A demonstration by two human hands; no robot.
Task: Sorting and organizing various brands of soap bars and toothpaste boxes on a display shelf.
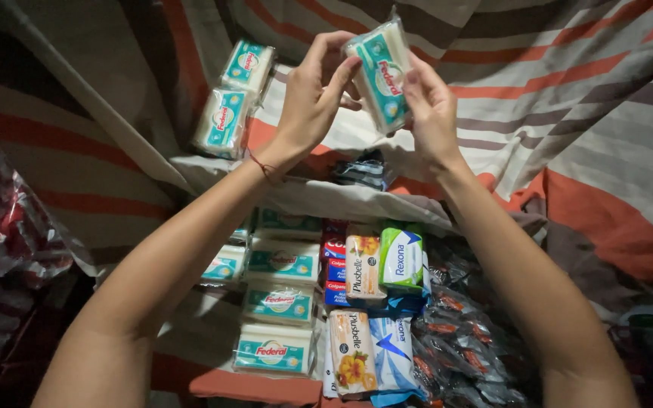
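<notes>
**Hands raising one wrapped soap bar above the pile**

Both hands are reaching up and away from the body, meeting around a single white rectangular bar in clear plastic wrap with a teal label (382,72). The left hand (313,94) is curling its fingers (334,79) against the bar's left edge, thumb side toward the camera, and a thin red thread bracelet (264,168) is circling its wrist. The right hand (426,106) is closing on the bar's right edge and lower end, fingertips pressing the wrapper. Neither hand is spread wide; each is partly closed on the same bar, which is tilting slightly and hanging in the air in front of a striped cloth of grey, white and orange-red bands (568,113).

Two more white teal-labelled bars (233,98) are leaning one above the other against the cloth, left of the raised hands and well apart from them. Below the forearms, a column of the same wrapped bars (277,302) is lying flat. Just beside them are sitting an orange floral soap pack (363,266), a green-and-white soap pack (402,258), a blue-and-white pack (393,351) and some red-and-blue boxes (334,268). Dark crinkled sachets (459,332) are heaping up at the right of these packs.
</notes>
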